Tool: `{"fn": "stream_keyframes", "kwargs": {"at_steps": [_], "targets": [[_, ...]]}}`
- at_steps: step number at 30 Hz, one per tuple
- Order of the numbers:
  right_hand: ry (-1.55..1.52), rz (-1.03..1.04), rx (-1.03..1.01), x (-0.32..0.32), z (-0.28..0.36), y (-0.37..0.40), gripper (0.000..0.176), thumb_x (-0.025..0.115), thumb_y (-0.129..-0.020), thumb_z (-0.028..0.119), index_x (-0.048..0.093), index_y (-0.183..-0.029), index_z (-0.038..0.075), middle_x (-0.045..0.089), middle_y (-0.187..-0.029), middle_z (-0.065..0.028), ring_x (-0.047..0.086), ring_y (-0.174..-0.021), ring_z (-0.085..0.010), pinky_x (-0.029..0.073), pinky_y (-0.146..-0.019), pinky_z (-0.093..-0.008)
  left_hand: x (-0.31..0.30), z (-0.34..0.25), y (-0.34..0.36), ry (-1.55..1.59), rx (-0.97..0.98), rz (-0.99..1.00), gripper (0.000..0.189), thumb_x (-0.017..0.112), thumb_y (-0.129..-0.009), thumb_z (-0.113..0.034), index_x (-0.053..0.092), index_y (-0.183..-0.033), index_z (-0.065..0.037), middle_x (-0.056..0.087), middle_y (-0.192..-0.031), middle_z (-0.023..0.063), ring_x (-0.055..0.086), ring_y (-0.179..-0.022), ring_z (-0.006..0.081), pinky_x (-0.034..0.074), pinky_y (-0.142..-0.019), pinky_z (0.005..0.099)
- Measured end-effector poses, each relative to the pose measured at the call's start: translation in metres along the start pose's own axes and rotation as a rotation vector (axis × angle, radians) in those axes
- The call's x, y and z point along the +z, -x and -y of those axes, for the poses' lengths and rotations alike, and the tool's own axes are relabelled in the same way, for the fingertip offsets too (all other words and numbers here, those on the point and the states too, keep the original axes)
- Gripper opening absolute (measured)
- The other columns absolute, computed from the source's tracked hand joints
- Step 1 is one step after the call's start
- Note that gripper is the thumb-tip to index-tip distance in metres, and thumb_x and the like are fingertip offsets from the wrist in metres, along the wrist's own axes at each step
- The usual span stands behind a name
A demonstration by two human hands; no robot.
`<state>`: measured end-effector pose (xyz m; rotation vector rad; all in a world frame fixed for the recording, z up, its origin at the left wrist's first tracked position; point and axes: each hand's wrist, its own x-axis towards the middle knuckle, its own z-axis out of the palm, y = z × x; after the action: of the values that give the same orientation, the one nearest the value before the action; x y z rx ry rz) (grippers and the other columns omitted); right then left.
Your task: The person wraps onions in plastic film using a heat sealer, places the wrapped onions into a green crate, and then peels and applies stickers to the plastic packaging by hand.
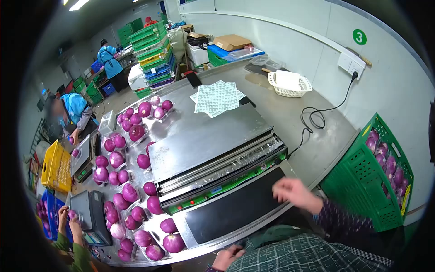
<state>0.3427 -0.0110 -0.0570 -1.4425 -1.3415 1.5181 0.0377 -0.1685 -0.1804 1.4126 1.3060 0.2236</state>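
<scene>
My right hand [297,194] hovers over the right end of the black plate [235,206] on the wrapping machine [208,140], its fingers curled and blurred; whether they hold anything is too unclear to tell. Low at the table's front edge, my left hand [228,258] rests near my body with fingers bent, and what lies under them is hidden. Left of the machine, clear trays of purple onions [173,243] stand in rows along the table [186,259].
A green crate [351,177] of packed onions stands at the right. Label sheets [217,98], a white basket [290,85] and a black cable [312,115] lie behind the machine. At the left, co-workers handle onions by scales [85,208] and a yellow crate [56,167].
</scene>
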Motion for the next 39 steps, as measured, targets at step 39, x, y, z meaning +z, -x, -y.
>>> {"fn": "stream_keyframes", "kwargs": {"at_steps": [39], "targets": [[1.378,-0.109,-1.170,-0.097,-0.049,-0.554,0.012,0.059,-0.071,0.022,0.061,-0.073,0.010,0.057,-0.080,-0.0070,0.052,-0.085,-0.0225,0.038,-0.080,-0.0355,0.008,-0.185,-0.168,-0.659,0.308,-0.891,0.041,0.077,-0.067,-0.018,0.060,-0.100,0.000,0.060,-0.113,0.0185,0.057,-0.103,0.0366,0.044,-0.083,0.0453]]}}
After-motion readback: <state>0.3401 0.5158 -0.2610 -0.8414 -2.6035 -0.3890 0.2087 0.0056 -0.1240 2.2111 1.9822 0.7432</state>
